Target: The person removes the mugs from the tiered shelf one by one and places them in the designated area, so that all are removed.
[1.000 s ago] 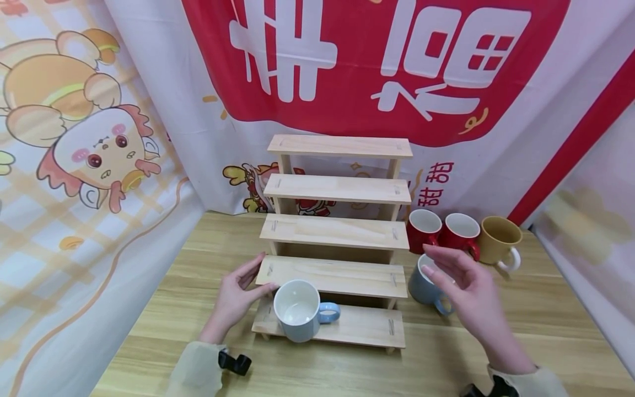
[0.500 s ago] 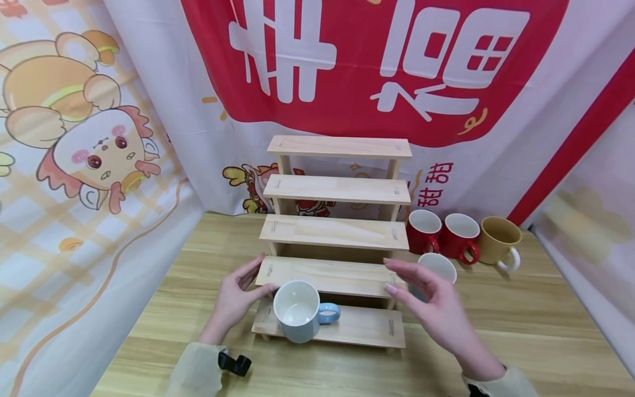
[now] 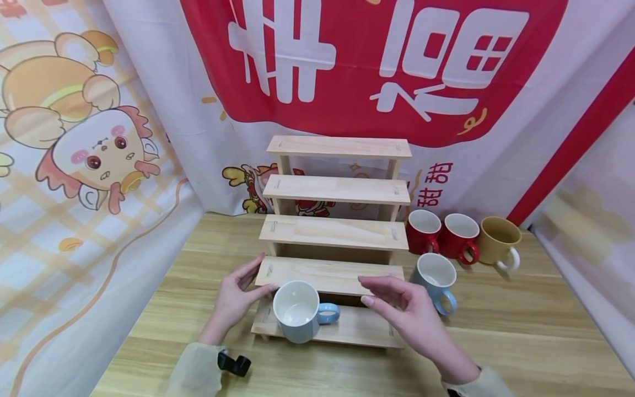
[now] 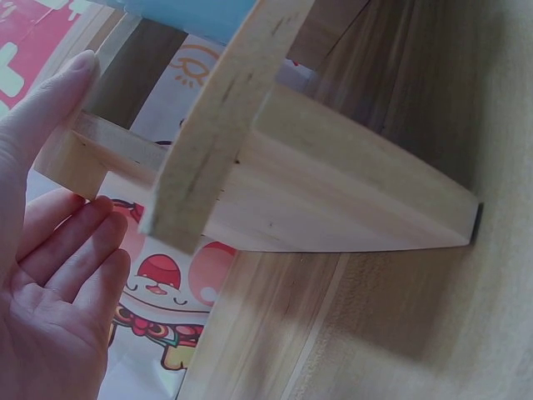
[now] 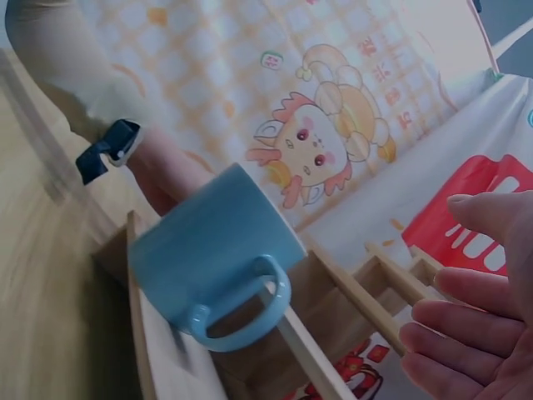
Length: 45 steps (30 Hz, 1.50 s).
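Note:
A light-blue mug (image 3: 296, 317), white inside, stands on the lowest step of a pale wooden stepped display stand (image 3: 334, 230), its handle turned right. At the left end of the second step, my left hand (image 3: 239, 295) holds the board between thumb and fingers. In the left wrist view, the fingertips (image 4: 102, 208) meet the underside of a wooden end. Over the stand's lower right part hovers my right hand (image 3: 409, 314), thumb and fingers apart and nothing in them. The right wrist view shows that hand's loose fingers (image 5: 454, 333) apart from the blue mug (image 5: 221, 250).
Right of the stand, a second light-blue mug (image 3: 436, 275) stands on the wooden table (image 3: 521, 320). Behind it are two red mugs (image 3: 421, 234) and a mustard-yellow mug (image 3: 498, 242) with a white handle. A printed cloth (image 3: 347, 66) hangs behind the stand.
My right hand has moved left from in front of the second blue mug toward the stand, uncovering that mug. The left hand and the mug on the lowest step have stayed in place.

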Available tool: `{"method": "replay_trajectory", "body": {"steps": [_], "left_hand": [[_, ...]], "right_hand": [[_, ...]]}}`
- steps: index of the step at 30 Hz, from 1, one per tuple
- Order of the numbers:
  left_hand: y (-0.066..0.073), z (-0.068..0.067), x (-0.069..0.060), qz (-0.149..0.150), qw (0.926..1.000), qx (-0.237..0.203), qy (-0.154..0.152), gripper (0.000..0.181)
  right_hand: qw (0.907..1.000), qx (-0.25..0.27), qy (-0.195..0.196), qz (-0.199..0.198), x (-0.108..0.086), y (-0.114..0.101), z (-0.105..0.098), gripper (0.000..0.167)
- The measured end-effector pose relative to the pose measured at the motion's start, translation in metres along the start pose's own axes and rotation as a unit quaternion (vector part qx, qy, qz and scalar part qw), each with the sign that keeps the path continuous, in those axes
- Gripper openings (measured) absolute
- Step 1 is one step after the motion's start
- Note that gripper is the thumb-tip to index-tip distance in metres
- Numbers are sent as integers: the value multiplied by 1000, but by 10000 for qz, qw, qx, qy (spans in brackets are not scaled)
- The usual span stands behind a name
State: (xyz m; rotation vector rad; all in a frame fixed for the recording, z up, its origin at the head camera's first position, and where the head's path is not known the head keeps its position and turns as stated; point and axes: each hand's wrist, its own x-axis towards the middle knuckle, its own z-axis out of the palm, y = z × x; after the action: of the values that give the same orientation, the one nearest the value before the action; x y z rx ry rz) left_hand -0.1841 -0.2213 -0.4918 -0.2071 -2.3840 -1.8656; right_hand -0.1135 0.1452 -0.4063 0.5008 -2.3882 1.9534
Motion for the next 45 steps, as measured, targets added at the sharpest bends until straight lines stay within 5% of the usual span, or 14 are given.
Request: {"method": "replay_trajectory", "body": {"steps": [13, 29, 45], "left_hand": [[-1, -1, 0, -51, 10000, 59, 6, 79], [-2, 0, 0, 9, 9999, 107, -9, 78], [-3, -2, 1, 17, 10000, 77, -14, 79]], "right_hand": [[9964, -72, -426, 735, 0, 17, 22, 32], [9938, 33, -629, 913, 2, 41, 41, 35], [9927, 420, -663, 918, 9, 43, 60, 31]]}}
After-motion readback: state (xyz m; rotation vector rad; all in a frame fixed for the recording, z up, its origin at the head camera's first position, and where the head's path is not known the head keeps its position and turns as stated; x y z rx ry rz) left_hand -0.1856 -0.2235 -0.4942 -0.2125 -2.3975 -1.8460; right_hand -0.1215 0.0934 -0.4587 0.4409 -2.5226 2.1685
